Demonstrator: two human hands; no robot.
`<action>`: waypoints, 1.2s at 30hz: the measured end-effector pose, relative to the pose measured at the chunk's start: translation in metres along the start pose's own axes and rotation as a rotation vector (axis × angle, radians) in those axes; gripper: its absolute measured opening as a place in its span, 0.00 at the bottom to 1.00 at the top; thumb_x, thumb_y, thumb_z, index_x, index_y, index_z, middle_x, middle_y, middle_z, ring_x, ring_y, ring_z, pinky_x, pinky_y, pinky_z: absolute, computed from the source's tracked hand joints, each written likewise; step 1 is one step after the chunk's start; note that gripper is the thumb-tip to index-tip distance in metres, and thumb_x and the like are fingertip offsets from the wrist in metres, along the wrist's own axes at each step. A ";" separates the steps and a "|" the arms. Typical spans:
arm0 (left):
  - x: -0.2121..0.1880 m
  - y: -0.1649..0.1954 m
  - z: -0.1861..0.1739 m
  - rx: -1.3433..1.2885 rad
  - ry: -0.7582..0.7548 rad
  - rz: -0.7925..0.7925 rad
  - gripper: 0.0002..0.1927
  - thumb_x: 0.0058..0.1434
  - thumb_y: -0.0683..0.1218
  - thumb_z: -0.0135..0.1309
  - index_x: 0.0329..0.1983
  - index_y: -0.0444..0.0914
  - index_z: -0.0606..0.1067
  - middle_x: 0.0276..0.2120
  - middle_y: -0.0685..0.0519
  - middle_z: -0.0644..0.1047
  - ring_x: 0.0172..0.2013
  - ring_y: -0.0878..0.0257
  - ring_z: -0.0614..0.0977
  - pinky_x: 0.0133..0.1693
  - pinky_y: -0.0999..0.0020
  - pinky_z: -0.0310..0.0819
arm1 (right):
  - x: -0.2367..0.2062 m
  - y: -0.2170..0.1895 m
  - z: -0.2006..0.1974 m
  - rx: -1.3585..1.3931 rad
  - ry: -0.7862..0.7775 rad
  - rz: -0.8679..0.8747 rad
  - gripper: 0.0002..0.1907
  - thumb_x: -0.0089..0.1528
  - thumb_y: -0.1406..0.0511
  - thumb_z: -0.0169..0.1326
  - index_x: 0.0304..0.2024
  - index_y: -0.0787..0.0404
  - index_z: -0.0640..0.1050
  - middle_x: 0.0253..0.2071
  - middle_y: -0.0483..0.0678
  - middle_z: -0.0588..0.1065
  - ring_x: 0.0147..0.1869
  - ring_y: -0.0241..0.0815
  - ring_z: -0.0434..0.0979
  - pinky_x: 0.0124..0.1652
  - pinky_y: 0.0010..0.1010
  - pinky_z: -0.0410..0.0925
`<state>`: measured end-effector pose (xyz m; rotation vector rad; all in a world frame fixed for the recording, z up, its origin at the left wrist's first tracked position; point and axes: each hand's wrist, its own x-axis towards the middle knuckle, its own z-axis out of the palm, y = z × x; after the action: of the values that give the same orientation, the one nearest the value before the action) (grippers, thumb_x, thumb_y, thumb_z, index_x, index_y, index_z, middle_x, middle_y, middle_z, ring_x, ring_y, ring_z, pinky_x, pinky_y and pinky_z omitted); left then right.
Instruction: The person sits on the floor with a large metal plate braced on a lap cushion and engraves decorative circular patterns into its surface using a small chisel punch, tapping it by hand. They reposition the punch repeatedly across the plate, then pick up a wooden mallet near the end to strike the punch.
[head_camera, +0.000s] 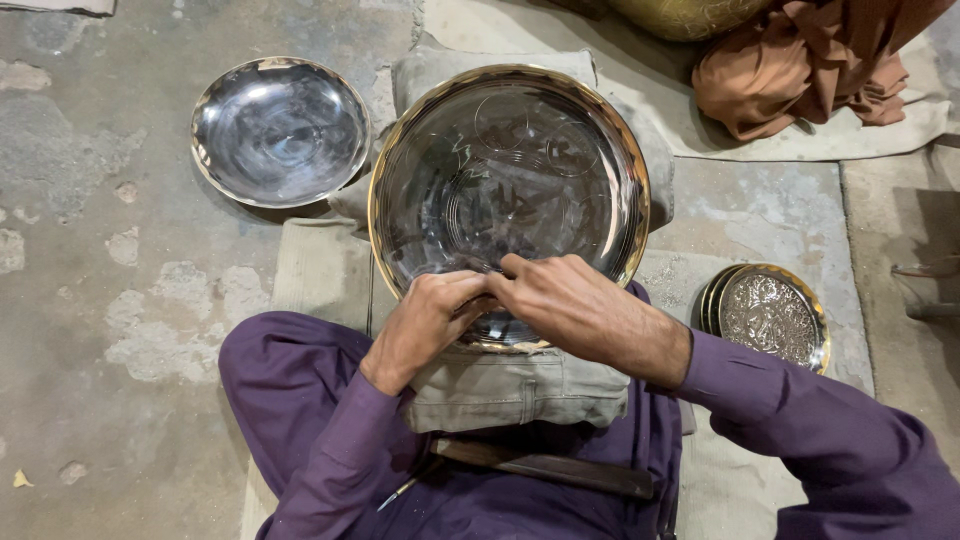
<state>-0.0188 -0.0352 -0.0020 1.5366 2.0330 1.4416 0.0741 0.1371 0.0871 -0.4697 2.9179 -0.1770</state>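
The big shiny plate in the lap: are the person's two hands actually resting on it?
Touching. The head view shows the left hand and right hand pressed together on the near rim of the big plate.

Polished metal on rough cloth and concrete.
I see a large round glossy metal dish with a gold rim, faintly engraved, on matt grey canvas padding; a small embossed brass plate glints; the grey concrete floor is rough and patchy.

A floor-level metal craft workshop: bare concrete floor, engraved brass trays, folded cloth pad.
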 end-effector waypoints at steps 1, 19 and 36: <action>0.000 0.000 0.000 0.009 -0.022 -0.015 0.10 0.60 0.40 0.59 0.45 0.33 0.78 0.38 0.43 0.81 0.38 0.44 0.83 0.39 0.56 0.76 | 0.000 -0.001 -0.002 -0.005 -0.023 0.015 0.09 0.62 0.73 0.51 0.44 0.72 0.73 0.32 0.54 0.72 0.29 0.47 0.77 0.26 0.38 0.72; -0.002 -0.025 0.001 0.103 -0.177 0.049 0.08 0.47 0.33 0.53 0.32 0.30 0.73 0.31 0.43 0.76 0.36 0.43 0.79 0.37 0.54 0.73 | -0.001 -0.019 -0.008 0.075 0.088 -0.157 0.09 0.58 0.73 0.52 0.40 0.72 0.73 0.40 0.55 0.69 0.40 0.50 0.77 0.37 0.40 0.74; -0.004 -0.021 0.003 0.102 -0.079 0.022 0.05 0.53 0.36 0.57 0.30 0.29 0.74 0.30 0.43 0.77 0.33 0.47 0.81 0.35 0.55 0.74 | 0.004 -0.012 0.006 0.060 0.077 -0.172 0.08 0.60 0.74 0.52 0.42 0.71 0.73 0.42 0.53 0.68 0.41 0.44 0.75 0.38 0.34 0.75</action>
<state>-0.0283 -0.0367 -0.0219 1.6327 2.0787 1.2812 0.0755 0.1236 0.0828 -0.7201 2.9351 -0.3117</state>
